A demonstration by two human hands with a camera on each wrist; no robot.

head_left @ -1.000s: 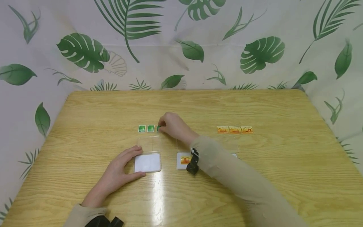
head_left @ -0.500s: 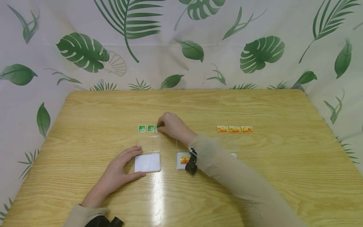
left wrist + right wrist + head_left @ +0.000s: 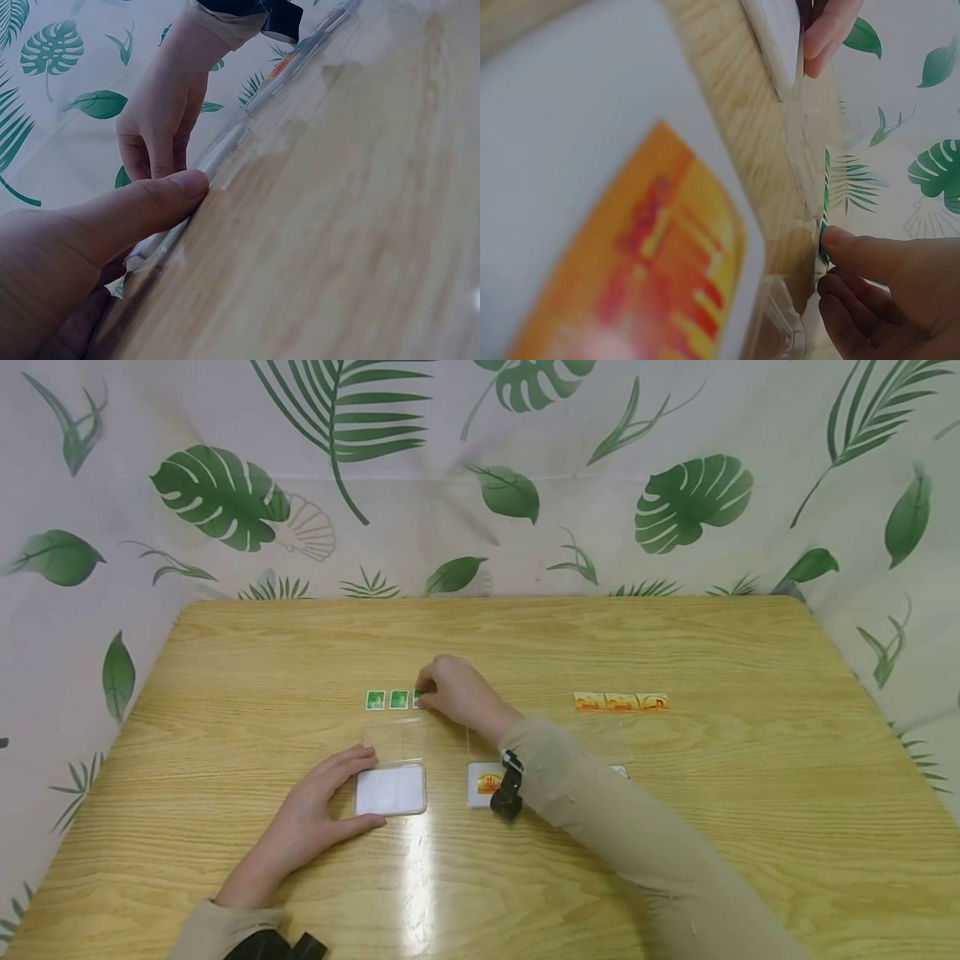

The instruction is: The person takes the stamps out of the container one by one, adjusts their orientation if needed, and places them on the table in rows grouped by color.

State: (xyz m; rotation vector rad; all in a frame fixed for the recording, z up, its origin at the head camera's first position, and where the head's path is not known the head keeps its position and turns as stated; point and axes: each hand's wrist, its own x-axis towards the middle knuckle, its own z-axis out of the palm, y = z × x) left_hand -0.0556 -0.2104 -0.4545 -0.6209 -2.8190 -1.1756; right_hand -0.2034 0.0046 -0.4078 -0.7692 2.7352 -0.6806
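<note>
Two green stamps with white borders lie side by side, the left stamp point(image 3: 376, 700) and the middle stamp point(image 3: 399, 700). At the right end of their row, my right hand point(image 3: 459, 693) pinches a third green stamp point(image 3: 417, 699) between thumb and fingers, hiding most of it. In the right wrist view the thumb presses on that green stamp point(image 3: 824, 244). My left hand point(image 3: 318, 806) holds a clear hinged plastic case point(image 3: 390, 789) with a white insert. Its thumb lies along the near edge and its fingers along the left side. The transparent lid point(image 3: 395, 742) lies folded back.
A second clear case point(image 3: 476, 789), with a white insert and an orange-yellow stamp point(image 3: 489, 783), is partly covered by my right forearm. Farther right lies a row of orange-yellow stamps point(image 3: 622, 702). A leaf-print cloth point(image 3: 570, 485) hangs behind the wooden table point(image 3: 750, 827).
Both hands keep almost the same place. The right hand and wrist have shifted very slightly left, still at the third green stamp.
</note>
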